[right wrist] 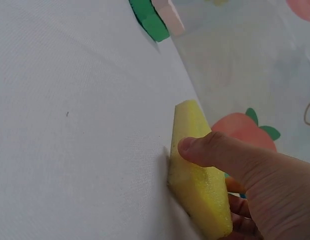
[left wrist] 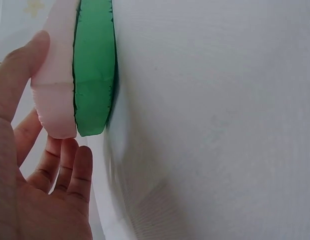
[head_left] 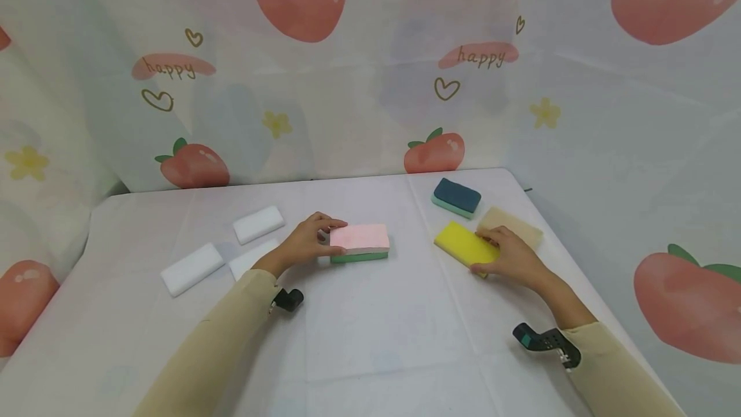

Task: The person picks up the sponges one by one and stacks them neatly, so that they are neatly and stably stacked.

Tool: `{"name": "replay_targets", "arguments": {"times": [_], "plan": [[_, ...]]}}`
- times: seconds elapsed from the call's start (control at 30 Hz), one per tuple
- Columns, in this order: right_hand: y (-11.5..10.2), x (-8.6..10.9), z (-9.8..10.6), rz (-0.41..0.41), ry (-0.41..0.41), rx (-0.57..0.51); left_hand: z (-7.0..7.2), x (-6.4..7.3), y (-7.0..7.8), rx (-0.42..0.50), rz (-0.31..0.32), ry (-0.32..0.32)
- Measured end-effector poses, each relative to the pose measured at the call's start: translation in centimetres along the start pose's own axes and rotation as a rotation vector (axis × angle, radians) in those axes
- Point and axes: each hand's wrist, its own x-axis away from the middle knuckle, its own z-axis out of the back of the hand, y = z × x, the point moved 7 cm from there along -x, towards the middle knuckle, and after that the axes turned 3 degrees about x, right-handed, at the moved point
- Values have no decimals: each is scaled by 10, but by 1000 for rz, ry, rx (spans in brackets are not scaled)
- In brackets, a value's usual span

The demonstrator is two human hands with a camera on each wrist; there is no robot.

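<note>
Hands, two, narrowed to pinches: left hand [head_left: 300, 246], from eight o'clock, thumb and fingers gripping a pink-and-green layered block [head_left: 361, 238], mid-desk [head_left: 382, 340]; right hand [head_left: 512, 261], from four o'clock, gripping a porous yellow slab [head_left: 462, 242] at the block's three o'clock. I log smooth white slabs [head_left: 192, 269], its nine o'clock.

free: between pink-green sponge [head_left: 361, 238] and yellow sponge [head_left: 462, 243] | blocked by (far right): beige pad [head_left: 520, 225], navy sponge [head_left: 457, 196]
</note>
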Motion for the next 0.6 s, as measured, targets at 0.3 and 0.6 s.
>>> {"name": "replay_targets", "arguments": {"times": [0.3, 0.6], "plan": [[-2, 1, 0, 4, 8, 17, -1, 1, -1, 31, 3, 2], [-1, 0, 0, 12, 8, 17, -1, 2, -1, 34, 19, -7]]}}
